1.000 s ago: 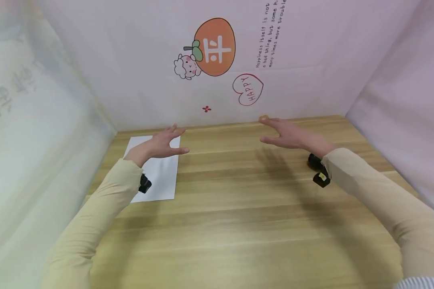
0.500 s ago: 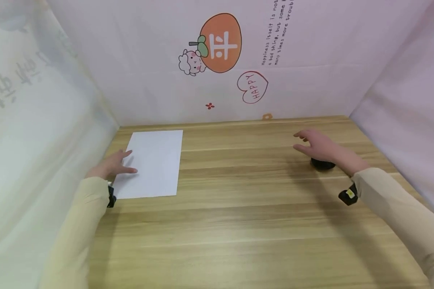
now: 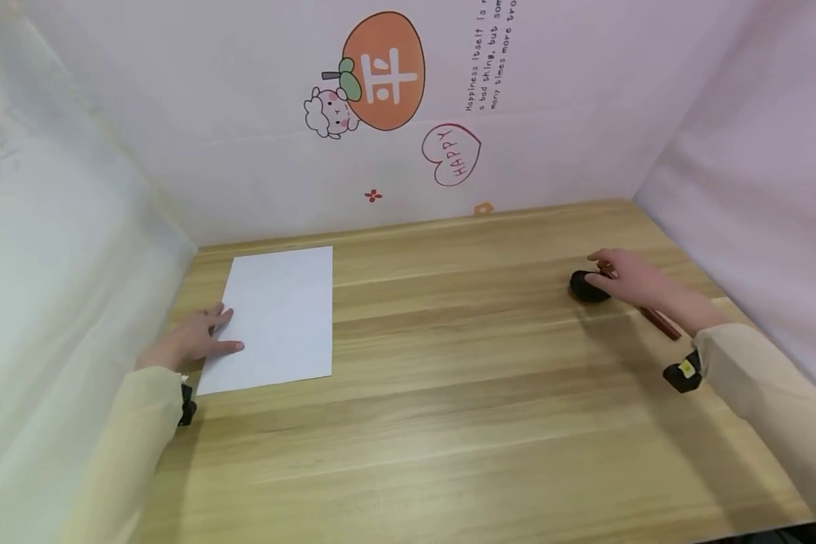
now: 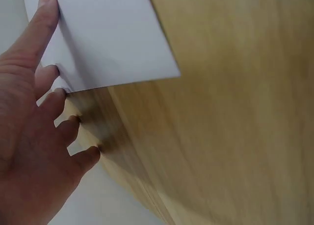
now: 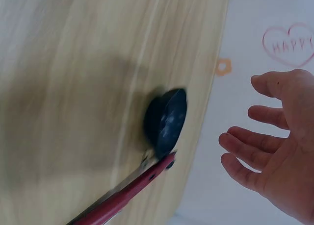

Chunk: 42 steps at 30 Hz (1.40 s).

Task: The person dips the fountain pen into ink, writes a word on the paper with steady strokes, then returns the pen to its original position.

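Lying by two hands (image 3: pixel 189 338) (image 3: pixel 638 282) — one white sheet (image 3: pixel 282 313), one red-handled utensil (image 5: pixel 136 186)

Wide lane across table (image 3: pixel 421 393), between white paper (image 3: pixel 282 317) and dark ladle (image 3: pixel 585 287), walls (image 3: pixel 551 159) blocking 3 sides

The wooden table (image 3: pixel 408 453) shows light and darker brown bands of grain. A white back sheet (image 3: pixel 557 159) rises along the table's far edge; its prints, from the table upward, comprise an orange flower (image 3: pixel 479 211), a red flower (image 3: pixel 373 196), a heart (image 3: pixel 452 155) lettered HAPPY, a sheep (image 3: pixel 333 113) and an orange fruit (image 3: pixel 411 60) bearing a white character. Pale, creased cloths flank the table: left cloth (image 3: pixel 54 249), right cloth (image 3: pixel 741 159).
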Tool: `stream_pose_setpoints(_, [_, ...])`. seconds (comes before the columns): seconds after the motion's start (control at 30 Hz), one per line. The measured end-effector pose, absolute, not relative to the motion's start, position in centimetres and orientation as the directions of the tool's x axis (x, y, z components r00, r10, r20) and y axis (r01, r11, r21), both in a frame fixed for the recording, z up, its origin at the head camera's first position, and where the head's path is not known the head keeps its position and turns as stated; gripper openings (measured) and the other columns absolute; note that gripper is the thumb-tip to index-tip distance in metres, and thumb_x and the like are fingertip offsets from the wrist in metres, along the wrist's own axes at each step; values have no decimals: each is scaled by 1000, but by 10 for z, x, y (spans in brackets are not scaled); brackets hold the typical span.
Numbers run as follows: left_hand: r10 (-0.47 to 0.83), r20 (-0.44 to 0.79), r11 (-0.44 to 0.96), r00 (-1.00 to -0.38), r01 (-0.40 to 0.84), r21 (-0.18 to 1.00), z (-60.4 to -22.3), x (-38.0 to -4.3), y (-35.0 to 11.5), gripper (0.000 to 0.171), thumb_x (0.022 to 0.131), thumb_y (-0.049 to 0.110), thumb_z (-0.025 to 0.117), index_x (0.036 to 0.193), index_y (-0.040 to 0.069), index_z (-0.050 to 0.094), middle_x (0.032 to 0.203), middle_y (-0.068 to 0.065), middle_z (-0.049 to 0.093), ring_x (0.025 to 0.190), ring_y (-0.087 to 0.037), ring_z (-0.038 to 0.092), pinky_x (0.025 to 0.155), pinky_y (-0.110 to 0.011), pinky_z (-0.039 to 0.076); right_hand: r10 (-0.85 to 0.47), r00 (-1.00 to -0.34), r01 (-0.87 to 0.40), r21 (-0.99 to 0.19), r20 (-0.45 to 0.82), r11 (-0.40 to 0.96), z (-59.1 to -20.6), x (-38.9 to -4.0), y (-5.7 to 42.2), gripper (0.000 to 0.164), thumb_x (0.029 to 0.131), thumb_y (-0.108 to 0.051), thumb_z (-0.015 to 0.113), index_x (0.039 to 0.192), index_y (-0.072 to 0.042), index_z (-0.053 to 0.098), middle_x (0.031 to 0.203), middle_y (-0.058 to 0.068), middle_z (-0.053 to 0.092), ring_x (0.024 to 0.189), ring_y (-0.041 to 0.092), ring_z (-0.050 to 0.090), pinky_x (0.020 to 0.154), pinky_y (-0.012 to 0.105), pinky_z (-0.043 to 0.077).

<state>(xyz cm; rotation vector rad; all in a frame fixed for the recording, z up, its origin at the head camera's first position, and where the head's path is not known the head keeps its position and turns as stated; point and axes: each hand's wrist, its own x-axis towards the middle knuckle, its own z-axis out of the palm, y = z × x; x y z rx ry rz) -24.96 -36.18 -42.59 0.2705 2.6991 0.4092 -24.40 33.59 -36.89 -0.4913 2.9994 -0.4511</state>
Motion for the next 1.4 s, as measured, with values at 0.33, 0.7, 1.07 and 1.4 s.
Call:
stream_pose_setpoints(0.33, [262, -312, 955, -913, 198, 220, -427, -239, -336, 92, 85, 55, 58, 141, -10, 25, 146, -39, 13, 130, -60, 16, 105, -68, 22, -262, -962, -236, -256, -74, 938, -380, -253, 373, 41, 94, -17, 50, 120, 15, 50, 112, 41, 54, 99, 52, 56, 82, 57, 47])
stream_pose_setpoints(0.7, [282, -285, 956, -916, 241, 169, -431, -239, -299, 90, 85, 55, 57, 142, -9, 28, 146, -38, 16, 132, -56, 20, 106, -65, 25, -258, -966, -249, -179, -27, 952, -403, -251, 396, 26, 87, -13, 56, 102, 7, 64, 96, 35, 63, 90, 46, 60, 78, 55, 47])
stream_pose_setpoints(1.07, [344, -248, 935, -906, 306, 178, -433, -240, -250, 88, 84, 51, 61, 141, -8, 31, 148, -36, 19, 134, -54, 23, 109, -61, 25, -265, -964, -265, -179, 23, 948, -422, -241, 407, 21, 83, -14, 60, 95, 2, 66, 74, 13, 64, 66, 22, 56, 63, 40, 45])
stream_pose_setpoints(1.4, [373, -270, 924, -888, 330, 192, -436, -233, -201, 89, 81, 52, 65, 141, -6, 33, 149, -35, 19, 133, -55, 25, 107, -63, 27, -253, -968, -248, -196, 1, 949, -436, -234, 411, 21, 84, -11, 59, 96, 4, 67, 90, 26, 67, 78, 35, 62, 73, 52, 47])
